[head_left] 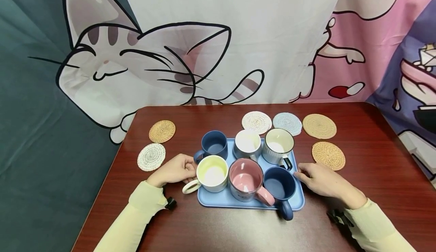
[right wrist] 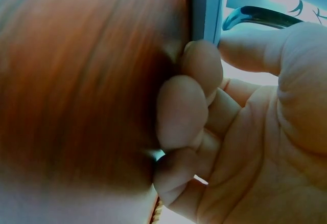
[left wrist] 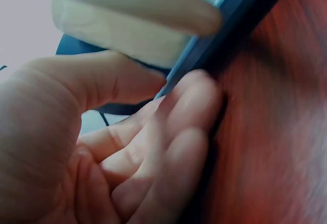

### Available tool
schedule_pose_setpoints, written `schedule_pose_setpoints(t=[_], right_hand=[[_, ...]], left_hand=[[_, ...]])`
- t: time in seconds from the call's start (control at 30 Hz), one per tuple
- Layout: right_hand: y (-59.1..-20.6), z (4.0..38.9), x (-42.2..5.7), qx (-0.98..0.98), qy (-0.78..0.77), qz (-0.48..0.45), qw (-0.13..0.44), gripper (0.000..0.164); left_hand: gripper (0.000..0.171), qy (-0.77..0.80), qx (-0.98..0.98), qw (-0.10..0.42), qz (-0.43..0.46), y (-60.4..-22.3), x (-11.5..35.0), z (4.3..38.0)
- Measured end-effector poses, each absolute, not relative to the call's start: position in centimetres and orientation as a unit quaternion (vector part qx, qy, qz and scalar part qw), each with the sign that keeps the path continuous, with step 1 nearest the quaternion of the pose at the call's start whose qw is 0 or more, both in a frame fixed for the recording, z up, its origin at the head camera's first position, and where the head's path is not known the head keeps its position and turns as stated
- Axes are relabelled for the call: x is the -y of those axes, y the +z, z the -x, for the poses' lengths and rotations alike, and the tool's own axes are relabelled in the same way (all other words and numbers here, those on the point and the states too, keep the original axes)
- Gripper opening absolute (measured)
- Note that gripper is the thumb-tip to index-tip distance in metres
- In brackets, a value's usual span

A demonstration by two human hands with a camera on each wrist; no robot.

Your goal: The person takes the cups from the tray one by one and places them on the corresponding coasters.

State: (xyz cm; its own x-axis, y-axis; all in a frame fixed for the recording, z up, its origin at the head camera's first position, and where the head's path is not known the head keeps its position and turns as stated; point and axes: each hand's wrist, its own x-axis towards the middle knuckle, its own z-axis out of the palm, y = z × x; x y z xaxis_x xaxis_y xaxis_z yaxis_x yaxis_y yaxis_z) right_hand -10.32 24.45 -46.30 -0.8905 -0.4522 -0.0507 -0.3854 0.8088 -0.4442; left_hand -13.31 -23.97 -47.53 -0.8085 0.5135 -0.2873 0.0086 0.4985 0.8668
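A light blue tray bears several mugs in two rows. The back row has a dark blue mug, a white mug and a cream ribbed mug with a black handle. In front stand a white mug with a yellow-green inside, a pink mug and another dark blue mug. My left hand pinches the tray's left rim between thumb and fingers, beside the yellow-green mug's handle. On the opposite side, my right hand pinches the right rim.
On the left of the brown table lie an orange-tan coaster and a white coaster. Behind the tray are a cream coaster, a pale blue coaster and a tan coaster. Another tan coaster lies near my right hand.
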Motion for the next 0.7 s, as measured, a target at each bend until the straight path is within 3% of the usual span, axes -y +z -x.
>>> schedule_pose_setpoints(t=[0.23, 0.5, 0.7], right_hand=[[-46.3, 10.4, -24.5, -0.947, -0.216, 0.222, 0.08, 0.037], [-46.5, 10.5, -24.5, -0.947, -0.218, 0.226, 0.072, 0.039], [-46.4, 10.6, -24.6, -0.947, -0.22, 0.222, 0.079, 0.039]], left_hand=[[0.014, 0.414, -0.887, 0.138, -0.154, -46.6, 24.5, 14.0], [0.003, 0.371, -0.923, 0.007, -0.106, -46.6, 25.1, 14.4], [0.015, 0.33, -0.94, -0.054, -0.069, -46.2, 25.9, 15.2]])
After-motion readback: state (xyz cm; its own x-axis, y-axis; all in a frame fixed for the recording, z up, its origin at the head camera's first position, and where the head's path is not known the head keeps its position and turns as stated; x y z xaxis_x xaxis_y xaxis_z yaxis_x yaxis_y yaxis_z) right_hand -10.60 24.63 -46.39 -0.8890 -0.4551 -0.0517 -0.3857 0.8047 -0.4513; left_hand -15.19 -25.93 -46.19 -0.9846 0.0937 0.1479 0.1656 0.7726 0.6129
